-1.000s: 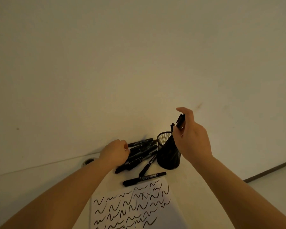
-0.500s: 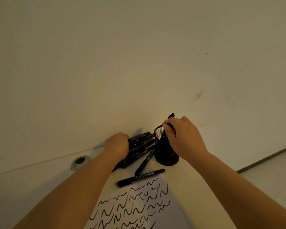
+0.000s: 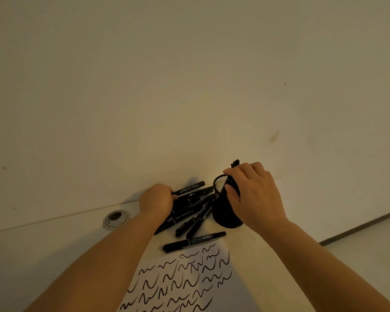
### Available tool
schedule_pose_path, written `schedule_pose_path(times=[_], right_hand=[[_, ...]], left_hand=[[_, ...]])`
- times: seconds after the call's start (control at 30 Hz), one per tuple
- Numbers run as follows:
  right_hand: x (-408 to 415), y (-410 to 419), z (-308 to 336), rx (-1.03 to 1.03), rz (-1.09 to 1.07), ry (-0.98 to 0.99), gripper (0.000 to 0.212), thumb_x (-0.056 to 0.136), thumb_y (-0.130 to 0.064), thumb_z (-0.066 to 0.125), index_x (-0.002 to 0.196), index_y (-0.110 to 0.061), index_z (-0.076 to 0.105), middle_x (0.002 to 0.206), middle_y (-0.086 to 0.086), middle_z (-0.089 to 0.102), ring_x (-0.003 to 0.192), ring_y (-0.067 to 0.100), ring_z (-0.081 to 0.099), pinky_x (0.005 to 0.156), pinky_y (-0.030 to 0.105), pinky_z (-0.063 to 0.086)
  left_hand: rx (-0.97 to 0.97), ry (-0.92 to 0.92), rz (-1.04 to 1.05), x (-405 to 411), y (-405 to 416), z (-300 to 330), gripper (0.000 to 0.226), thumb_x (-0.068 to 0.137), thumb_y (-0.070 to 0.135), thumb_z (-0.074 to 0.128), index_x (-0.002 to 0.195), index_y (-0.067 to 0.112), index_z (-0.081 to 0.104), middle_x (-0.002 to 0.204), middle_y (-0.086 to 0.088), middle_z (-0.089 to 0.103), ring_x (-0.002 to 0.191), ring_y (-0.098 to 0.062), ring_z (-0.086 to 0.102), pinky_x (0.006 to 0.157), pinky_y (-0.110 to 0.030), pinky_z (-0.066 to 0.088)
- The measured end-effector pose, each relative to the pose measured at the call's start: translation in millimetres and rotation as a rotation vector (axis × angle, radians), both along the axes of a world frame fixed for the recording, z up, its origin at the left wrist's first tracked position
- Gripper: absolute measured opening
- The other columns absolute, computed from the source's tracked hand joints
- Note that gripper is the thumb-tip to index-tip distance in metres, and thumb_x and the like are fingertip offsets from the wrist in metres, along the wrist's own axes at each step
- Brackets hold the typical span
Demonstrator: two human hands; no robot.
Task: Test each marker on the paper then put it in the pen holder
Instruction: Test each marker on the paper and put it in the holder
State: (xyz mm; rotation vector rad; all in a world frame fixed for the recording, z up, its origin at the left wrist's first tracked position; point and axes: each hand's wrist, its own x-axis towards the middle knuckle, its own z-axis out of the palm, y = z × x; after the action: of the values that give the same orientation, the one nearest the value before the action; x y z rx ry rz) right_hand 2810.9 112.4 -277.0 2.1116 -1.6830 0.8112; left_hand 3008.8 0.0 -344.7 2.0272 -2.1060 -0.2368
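The black mesh pen holder [image 3: 225,212] stands upright on the white table [image 3: 54,244], close to the wall [image 3: 189,75]. The right hand [image 3: 254,197] curls over its rim, fingers and thumb around the holder; whether they also pinch the marker [image 3: 235,163] whose tip sticks up behind them I cannot tell. Just left of the holder lies a pile of black markers [image 3: 189,206], and the left hand [image 3: 156,200] rests on the pile's left end, fingers curled onto the markers. 1 single marker [image 3: 194,241] lies apart, in front of the holder, touching the top edge of the paper [image 3: 185,280] covered with black squiggles. A round metal grommet [image 3: 116,218] sits in the table, well left of the holder.
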Motion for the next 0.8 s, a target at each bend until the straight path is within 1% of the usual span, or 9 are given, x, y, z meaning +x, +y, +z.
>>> schedule_pose_path(times=[0.1, 0.23, 0.3, 0.43, 0.5, 0.57, 0.67, 0.77, 0.8], right_hand=[[3.8, 13.4, 3.9, -0.127, 0.017, 0.112, 0.023, 0.074, -0.009, 0.068, 0.098, -0.01, 0.066, 0.092, 0.007, 0.067, 0.084, 0.029, 0.059, 0.067, 0.038, 0.048], [19.3, 36.3, 5.1, -0.133, 0.084, 0.054, 0.023, 0.078, -0.007, 0.064, 0.101, -0.01, 0.065, 0.095, 0.006, 0.066, 0.086, 0.027, 0.058, 0.07, 0.037, 0.047], [32.6, 54.6, 2.3, -0.024, 0.151, -0.214, 0.024, 0.086, -0.009, 0.056, 0.107, -0.019, 0.06, 0.094, -0.003, 0.063, 0.087, 0.017, 0.057, 0.073, 0.03, 0.047], [56.7, 88.6, -2.4, 0.297, 0.282, -0.955, 0.025, 0.091, -0.016, 0.05, 0.095, -0.04, 0.053, 0.078, -0.008, 0.065, 0.069, 0.004, 0.06, 0.06, 0.018, 0.049], [63.0, 103.5, -4.6, 0.341, 0.309, -1.079, 0.022, 0.088, -0.014, 0.054, 0.097, -0.035, 0.055, 0.074, -0.005, 0.067, 0.062, 0.002, 0.059, 0.054, 0.014, 0.046], [68.7, 116.6, -6.3, 0.415, 0.374, -1.176, 0.022, 0.086, -0.014, 0.059, 0.101, -0.029, 0.056, 0.071, -0.004, 0.066, 0.057, 0.003, 0.058, 0.052, 0.012, 0.043], [73.7, 133.7, -11.9, 0.504, 0.486, -1.308, 0.019, 0.084, -0.014, 0.061, 0.103, -0.019, 0.057, 0.064, -0.004, 0.06, 0.049, 0.007, 0.05, 0.049, 0.018, 0.042], [80.3, 152.1, -20.1, 0.488, 0.535, -1.473, 0.003, 0.08, -0.018, 0.061, 0.081, -0.018, 0.064, 0.052, -0.003, 0.054, 0.045, 0.009, 0.044, 0.046, 0.021, 0.04], [82.9, 158.4, -24.6, 0.502, 0.545, -1.511, 0.009, 0.076, -0.025, 0.063, 0.07, -0.018, 0.063, 0.048, -0.003, 0.051, 0.043, 0.01, 0.042, 0.045, 0.021, 0.039]], left_hand=[[-0.13, 0.12, 0.013, 7.5, 22.3, 9.4, 0.03, 0.094, 0.036, 0.045, 0.099, 0.017, 0.068, 0.081, -0.002, 0.057, 0.07, -0.017, 0.052, 0.047, -0.025, 0.031], [-0.164, 0.325, -0.049, 17.3, 61.6, 27.8, 0.029, 0.092, 0.041, 0.047, 0.099, 0.019, 0.065, 0.079, -0.001, 0.061, 0.072, -0.019, 0.057, 0.058, -0.031, 0.045], [-0.188, 0.423, -0.117, 20.2, 90.0, 37.0, 0.024, 0.09, 0.04, 0.05, 0.097, 0.023, 0.065, 0.079, 0.003, 0.066, 0.075, -0.015, 0.061, 0.067, -0.035, 0.052], [-0.307, 0.428, -0.271, 26.8, 149.6, 62.5, 0.017, 0.087, 0.044, 0.049, 0.088, 0.035, 0.063, 0.066, 0.015, 0.061, 0.06, 0.006, 0.055, 0.047, -0.012, 0.036], [-0.344, 0.46, -0.299, 34.9, 174.0, 75.6, 0.019, 0.085, 0.046, 0.05, 0.09, 0.035, 0.064, 0.066, 0.016, 0.061, 0.059, 0.006, 0.055, 0.05, -0.013, 0.035], [-0.341, 0.485, -0.318, 43.0, 194.4, 83.5, 0.017, 0.084, 0.044, 0.053, 0.09, 0.034, 0.066, 0.067, 0.014, 0.063, 0.063, -0.001, 0.058, 0.056, -0.025, 0.044], [-0.303, 0.437, -0.389, 47.8, 223.7, 83.2, 0.024, 0.08, 0.05, 0.052, 0.088, 0.033, 0.067, 0.068, 0.014, 0.061, 0.066, -0.004, 0.058, 0.064, -0.031, 0.049], [-0.301, 0.363, -0.462, 52.8, 249.3, 70.4, 0.039, 0.078, 0.061, 0.045, 0.091, 0.032, 0.068, 0.07, 0.015, 0.06, 0.066, -0.004, 0.056, 0.061, -0.024, 0.046], [-0.301, 0.353, -0.475, 56.2, 257.0, 65.2, 0.039, 0.078, 0.063, 0.048, 0.091, 0.032, 0.068, 0.07, 0.016, 0.059, 0.066, -0.005, 0.055, 0.059, -0.02, 0.044]])
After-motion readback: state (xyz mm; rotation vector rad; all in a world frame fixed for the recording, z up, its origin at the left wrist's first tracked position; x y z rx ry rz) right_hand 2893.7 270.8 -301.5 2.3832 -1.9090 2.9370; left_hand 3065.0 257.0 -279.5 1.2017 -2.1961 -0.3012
